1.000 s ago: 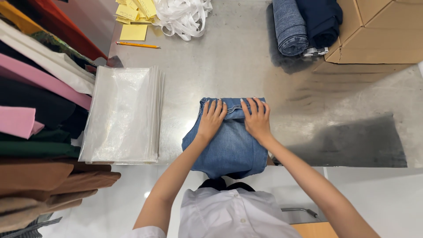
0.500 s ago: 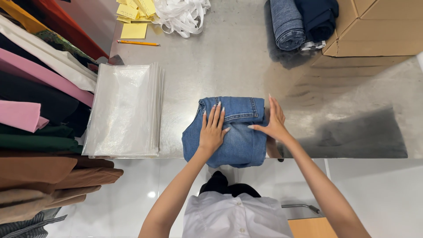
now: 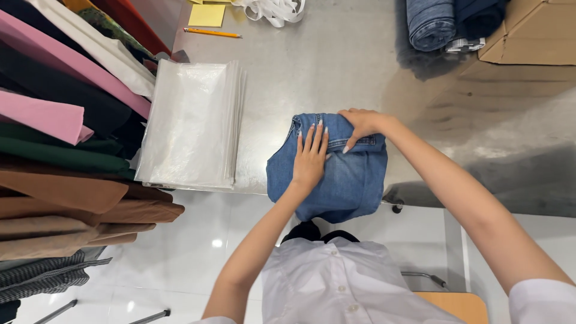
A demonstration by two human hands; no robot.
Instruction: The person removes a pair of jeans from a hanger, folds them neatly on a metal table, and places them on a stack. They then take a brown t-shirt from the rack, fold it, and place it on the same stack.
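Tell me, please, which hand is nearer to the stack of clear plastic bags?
The left hand. It lies flat on the folded jeans, on the side towards the plastic bags; the right hand grips the jeans' far edge, farther away.

Bench [image 3: 372, 66]: folded jeans [image 3: 336, 174] lay at the near edge, overhanging it toward the person. Left hand [image 3: 310, 157] lay flat on the jeans; right hand [image 3: 359, 124] sat on their far edge, just right of the left. Stack of plastic bags [image 3: 192, 123] lay to the left of the jeans, apart from them. Pencil [image 3: 213, 33] and paper sheet [image 3: 207, 14] lay behind the bags; bundle of tape [image 3: 273, 8] at the far edge, right of the sheet. Rolled denim pieces [image 3: 450, 23] lay far right, touching a cardboard box [image 3: 534, 36] on their right. Hanging garments [image 3: 66, 120] ran along the left of the bench.
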